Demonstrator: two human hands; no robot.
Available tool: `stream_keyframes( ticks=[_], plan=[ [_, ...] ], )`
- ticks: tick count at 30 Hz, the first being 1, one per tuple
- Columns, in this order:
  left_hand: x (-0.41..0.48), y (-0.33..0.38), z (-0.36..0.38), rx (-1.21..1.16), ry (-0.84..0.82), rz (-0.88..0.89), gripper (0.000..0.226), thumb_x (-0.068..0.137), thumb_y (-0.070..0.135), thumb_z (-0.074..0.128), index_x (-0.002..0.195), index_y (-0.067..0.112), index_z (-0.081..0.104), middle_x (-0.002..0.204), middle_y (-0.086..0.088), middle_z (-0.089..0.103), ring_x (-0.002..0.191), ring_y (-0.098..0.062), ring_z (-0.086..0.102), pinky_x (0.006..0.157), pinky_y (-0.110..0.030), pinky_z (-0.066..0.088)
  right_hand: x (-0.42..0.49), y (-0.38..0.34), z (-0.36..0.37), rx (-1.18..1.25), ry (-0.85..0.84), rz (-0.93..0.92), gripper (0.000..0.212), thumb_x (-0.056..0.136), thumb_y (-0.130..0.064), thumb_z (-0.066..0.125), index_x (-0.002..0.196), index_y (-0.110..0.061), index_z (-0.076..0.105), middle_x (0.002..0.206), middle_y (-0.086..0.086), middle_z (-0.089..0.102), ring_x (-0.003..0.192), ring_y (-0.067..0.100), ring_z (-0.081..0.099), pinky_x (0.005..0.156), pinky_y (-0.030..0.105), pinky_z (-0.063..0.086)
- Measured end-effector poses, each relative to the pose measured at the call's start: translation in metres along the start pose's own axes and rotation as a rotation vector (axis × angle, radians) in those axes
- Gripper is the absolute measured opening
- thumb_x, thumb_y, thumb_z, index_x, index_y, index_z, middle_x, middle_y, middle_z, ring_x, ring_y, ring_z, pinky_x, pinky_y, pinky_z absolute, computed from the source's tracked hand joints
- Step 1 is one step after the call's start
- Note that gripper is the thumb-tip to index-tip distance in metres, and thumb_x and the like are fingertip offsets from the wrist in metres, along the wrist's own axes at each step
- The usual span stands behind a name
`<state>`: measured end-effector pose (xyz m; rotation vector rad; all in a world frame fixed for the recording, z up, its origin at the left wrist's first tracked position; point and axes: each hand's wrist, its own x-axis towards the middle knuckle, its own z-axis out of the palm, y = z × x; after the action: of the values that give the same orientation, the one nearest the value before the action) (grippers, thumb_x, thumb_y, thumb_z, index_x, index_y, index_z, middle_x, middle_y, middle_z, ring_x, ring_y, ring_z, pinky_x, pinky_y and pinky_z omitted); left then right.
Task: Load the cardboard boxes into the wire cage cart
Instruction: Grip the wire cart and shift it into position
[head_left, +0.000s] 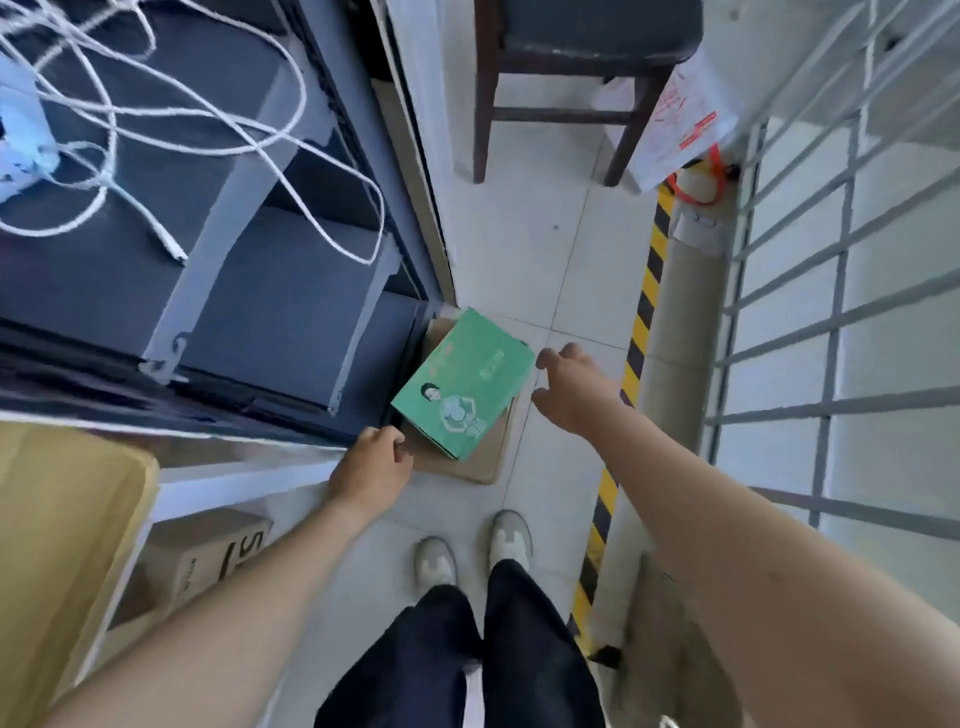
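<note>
The green printed cardboard box (462, 382) lies tilted on a flat brown cardboard box (483, 457) on the pale tiled floor. Hard against its left side stands a dark metal shelving unit (291, 322). The left hand (371, 462) is at its near corner with fingers curled; I cannot tell whether it grips. The right hand (571, 387), spread and holding nothing, hovers just beside its right edge. Right of it, beyond a yellow-and-black striped kerb (644, 306), is the grey wire cage cart (831, 402). Beyond the box stands a dark wooden chair (483, 104).
</note>
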<state>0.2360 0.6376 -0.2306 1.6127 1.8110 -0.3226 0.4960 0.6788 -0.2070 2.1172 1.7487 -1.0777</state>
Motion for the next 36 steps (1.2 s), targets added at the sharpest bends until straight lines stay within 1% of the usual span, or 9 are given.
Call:
stream_keyframes(
  ticks=[6, 9, 14, 17, 20, 24, 27, 31, 36],
  plan=[
    [0.107, -0.020, 0.102, 0.170, -0.127, 0.048, 0.028, 0.097, 0.024, 0.041, 0.119, 0.013, 0.055, 0.125, -0.007, 0.053, 0.110, -0.026, 0.054, 0.083, -0.036, 0.044, 0.125, 0.018, 0.079, -0.057, -0.041, 0.002, 0.055, 0.087, -0.018, 0.055, 0.141, -0.013, 0.041, 0.140, 0.015, 0.039, 0.124, 0.033, 0.044, 0.097, 0.043, 0.044],
    [0.136, -0.045, 0.169, 0.141, -0.234, -0.046, 0.027, 0.101, 0.029, 0.034, 0.111, 0.011, 0.051, 0.117, -0.010, 0.057, 0.101, -0.028, 0.057, 0.078, -0.036, 0.046, 0.179, 0.022, 0.122, -0.074, -0.077, 0.024, 0.058, 0.088, -0.020, 0.055, 0.143, -0.014, 0.036, 0.142, 0.017, 0.037, 0.127, 0.034, 0.041, 0.102, 0.045, 0.042],
    [0.187, -0.056, 0.220, -0.528, -0.069, -0.397, 0.055, 0.103, 0.041, 0.031, 0.150, 0.016, 0.019, 0.130, -0.008, 0.052, 0.117, -0.032, 0.054, 0.083, -0.030, 0.038, 0.259, 0.026, 0.168, 0.053, 0.066, 0.107, 0.064, 0.095, -0.043, 0.044, 0.150, -0.017, 0.025, 0.152, 0.013, 0.033, 0.138, 0.031, 0.032, 0.109, 0.048, 0.030],
    [0.223, -0.043, 0.222, -0.837, 0.073, -0.568, 0.061, 0.101, 0.044, 0.039, 0.148, 0.008, 0.021, 0.147, -0.016, 0.038, 0.130, -0.031, 0.044, 0.094, -0.033, 0.036, 0.279, 0.022, 0.180, 0.187, 0.147, 0.206, 0.067, 0.094, -0.055, 0.037, 0.146, -0.013, 0.032, 0.143, 0.013, 0.041, 0.132, 0.032, 0.038, 0.106, 0.048, 0.029],
    [0.231, -0.034, 0.214, -0.906, 0.118, -0.670, 0.068, 0.098, 0.049, 0.043, 0.148, 0.009, 0.020, 0.148, -0.018, 0.036, 0.134, -0.032, 0.040, 0.101, -0.038, 0.035, 0.274, 0.017, 0.177, 0.214, 0.210, 0.232, 0.066, 0.093, -0.057, 0.039, 0.138, -0.010, 0.039, 0.138, 0.010, 0.038, 0.129, 0.031, 0.034, 0.098, 0.045, 0.033],
    [0.206, -0.020, 0.187, -0.904, 0.121, -0.584, 0.061, 0.100, 0.043, 0.044, 0.145, 0.007, 0.022, 0.139, -0.013, 0.042, 0.126, -0.028, 0.045, 0.090, -0.030, 0.034, 0.247, 0.021, 0.147, 0.277, 0.293, 0.209, 0.060, 0.093, -0.057, 0.043, 0.129, -0.008, 0.041, 0.130, 0.012, 0.043, 0.116, 0.034, 0.048, 0.085, 0.041, 0.039],
    [0.183, 0.003, 0.148, -0.871, 0.175, -0.448, 0.046, 0.098, 0.037, 0.052, 0.127, 0.004, 0.037, 0.119, -0.009, 0.050, 0.109, -0.026, 0.053, 0.085, -0.033, 0.041, 0.206, 0.034, 0.112, 0.413, 0.337, 0.283, 0.055, 0.092, -0.059, 0.045, 0.114, -0.009, 0.040, 0.115, 0.013, 0.052, 0.099, 0.036, 0.057, 0.073, 0.039, 0.042],
    [0.145, 0.052, 0.063, -0.784, 0.223, -0.204, 0.037, 0.094, 0.035, 0.060, 0.107, 0.009, 0.036, 0.094, -0.002, 0.055, 0.092, -0.027, 0.058, 0.075, -0.035, 0.043, 0.119, 0.051, 0.040, 0.577, 0.404, 0.425, 0.048, 0.091, -0.062, 0.044, 0.103, -0.016, 0.033, 0.094, 0.008, 0.059, 0.078, 0.030, 0.057, 0.063, 0.037, 0.045],
    [0.064, 0.126, -0.051, -0.731, 0.244, 0.087, 0.035, 0.090, 0.037, 0.063, 0.105, 0.022, 0.036, 0.101, 0.000, 0.059, 0.094, -0.024, 0.059, 0.081, -0.039, 0.050, -0.007, 0.041, -0.053, 0.669, 0.570, 0.478, 0.053, 0.089, -0.062, 0.048, 0.108, -0.015, 0.032, 0.101, 0.011, 0.065, 0.086, 0.034, 0.063, 0.066, 0.038, 0.046]
  ],
)
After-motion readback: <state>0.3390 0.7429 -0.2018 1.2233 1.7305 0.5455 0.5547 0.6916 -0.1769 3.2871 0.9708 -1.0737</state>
